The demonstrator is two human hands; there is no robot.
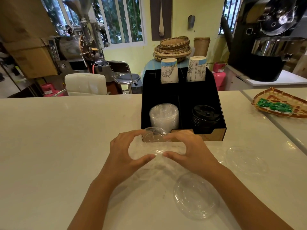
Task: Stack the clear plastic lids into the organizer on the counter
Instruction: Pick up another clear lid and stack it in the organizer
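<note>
A black organizer (222, 120) stands on the white counter. Its front left compartment holds a stack of clear lids (164, 117); its front right compartment holds black lids (205, 116). Just in front of the organizer, my left hand (123, 151) and my right hand (191, 149) grip a small stack of clear lids (153, 141) from both sides, thumbs near me. Two more clear lids lie loose on the counter: one (196, 195) close at the lower right, another (247, 161) farther right.
Two stacks of paper cups (169, 71) stand in the organizer's back compartments. A woven tray with green packets (280, 105) lies at the counter's right. Beyond the counter are a white chair, a stool and roasting machines.
</note>
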